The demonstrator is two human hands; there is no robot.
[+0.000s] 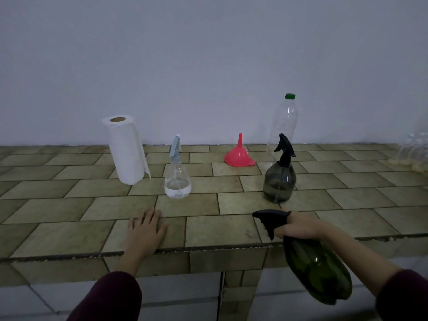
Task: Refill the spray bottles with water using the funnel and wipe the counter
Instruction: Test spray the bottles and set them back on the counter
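Nearest, tilted over the counter edge: green spray bottle (317,272), neck gripped by right hand (298,227) below its black trigger head. Left hand (144,230) flat on tiled counter (220,230), fingers straight. Farther back, upright: paper towel roll (126,149), clear spray bottle (177,174), pink funnel (239,156) mouth down, smoky spray bottle (280,177), green-capped plastic bottle (283,121).

bare tiles (220,230) ahead, bottles (177,179) beyond
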